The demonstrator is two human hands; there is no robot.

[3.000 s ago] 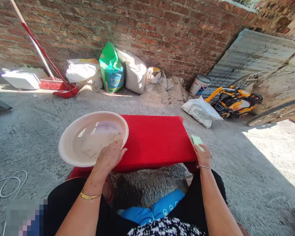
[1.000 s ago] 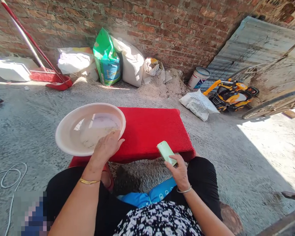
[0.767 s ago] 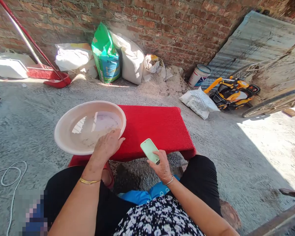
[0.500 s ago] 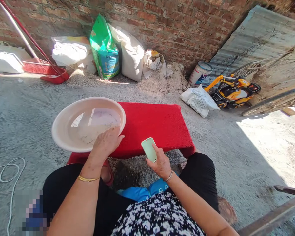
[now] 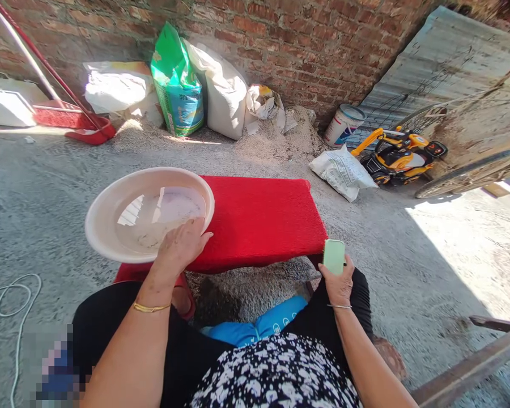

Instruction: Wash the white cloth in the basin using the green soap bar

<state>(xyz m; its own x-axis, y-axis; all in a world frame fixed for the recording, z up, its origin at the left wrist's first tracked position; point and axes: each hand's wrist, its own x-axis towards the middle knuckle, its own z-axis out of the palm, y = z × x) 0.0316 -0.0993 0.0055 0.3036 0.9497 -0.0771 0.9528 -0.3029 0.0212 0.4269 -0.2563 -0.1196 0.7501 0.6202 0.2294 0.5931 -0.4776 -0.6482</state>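
A pale pink basin point(image 5: 106, 204) with shallow, clear water stands at the left end of a bench-like surface covered by a red cloth point(image 5: 259, 209). My left hand point(image 5: 182, 241) grips the near right part of its rim, the fingers over the inner side and the thumb outside. In my right hand point(image 5: 339, 280) is a flat, pale green rounded block point(image 5: 334, 256); its underside is hidden, so its exact kind does not show. The block is beside the cloth's near right corner, above my right knee.
Along the brick wall stand a green sack point(image 5: 178, 96), a white sack point(image 5: 227, 96) and a paint bucket point(image 5: 344, 124). A toy excavator point(image 5: 402, 158) and a white bag point(image 5: 344, 170) lie right of the bench. A red dustpan point(image 5: 96, 133) and a hose point(image 5: 23, 317) are on the left.
My right hand has carried the pale green block to the right, from before the cloth's middle to its near right corner. My left hand stays at the basin's rim.
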